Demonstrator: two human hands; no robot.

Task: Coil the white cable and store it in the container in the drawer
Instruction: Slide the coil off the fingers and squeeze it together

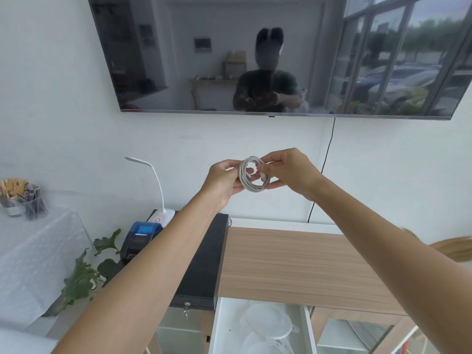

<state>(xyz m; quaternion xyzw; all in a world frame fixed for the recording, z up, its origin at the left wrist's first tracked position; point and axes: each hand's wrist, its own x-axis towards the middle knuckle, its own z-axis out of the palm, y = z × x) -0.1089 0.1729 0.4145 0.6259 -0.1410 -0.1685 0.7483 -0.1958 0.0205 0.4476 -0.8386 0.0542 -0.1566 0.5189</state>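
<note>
The white cable [252, 175] is wound into a small round coil, held up in front of the wall at chest height. My left hand [222, 181] pinches the coil's left side. My right hand [288, 172] grips the right side, fingers on a loose end near the coil's middle. Far below, a white drawer [219, 325] stands pulled out under the wooden counter. Inside it lie clear round containers [268, 323] with lids; their number is hard to tell.
A wooden countertop [293, 264] lies below my arms, with a black cash drawer [204, 264] at its left. A blue receipt printer [140, 238], a white desk lamp [158, 200] and a plant [84, 274] stand further left. A large TV [255, 54] hangs on the wall.
</note>
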